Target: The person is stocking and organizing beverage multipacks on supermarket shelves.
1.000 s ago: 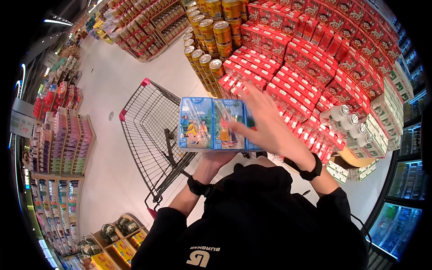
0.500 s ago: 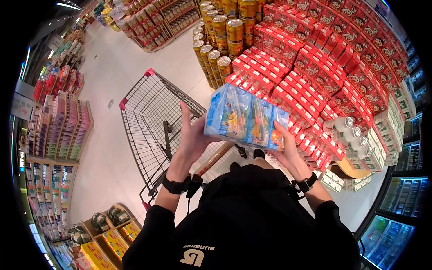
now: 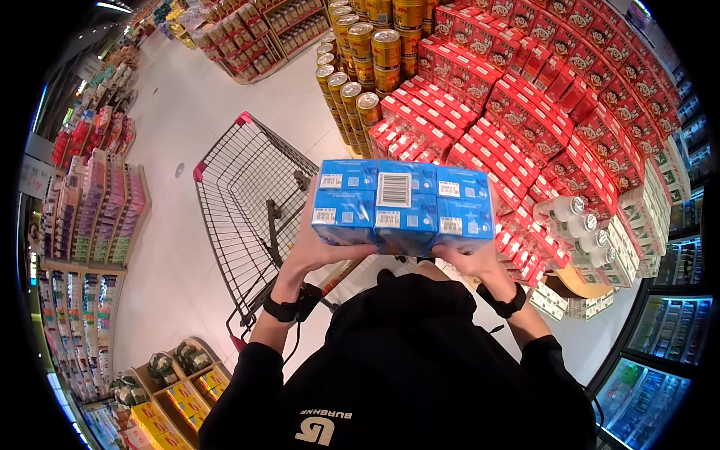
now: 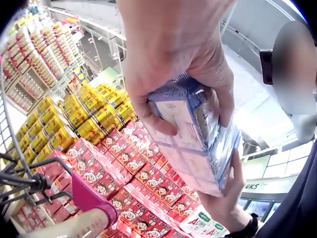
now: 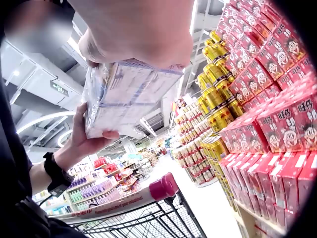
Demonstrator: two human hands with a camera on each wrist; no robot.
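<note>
A shrink-wrapped pack of blue cartons (image 3: 405, 217) is held up in front of the chest, its barcode and printed date labels facing the head camera. My left hand (image 3: 309, 244) grips its left end, with the thumb along the near lower edge. On the opposite end my right hand (image 3: 476, 259) holds it in the same way. The left wrist view shows the left thumb and fingers curled around the end of the pack (image 4: 183, 134). In the right wrist view, the left hand (image 5: 84, 141) clasps the far end of the wrapped pack (image 5: 129, 94).
A wire shopping cart (image 3: 247, 202) stands to the left, just beyond the left arm. Stacked red cartons (image 3: 517, 142) and gold cans (image 3: 360, 90) rise ahead and to the right. Lit drink coolers (image 3: 652, 382) line the right edge. Stocked shelves (image 3: 97, 217) stand at the far left.
The right hand came down from over the pack to its right end, and the left hand moved from underneath to the left end. The pack turned from its picture side to its barcode side.
</note>
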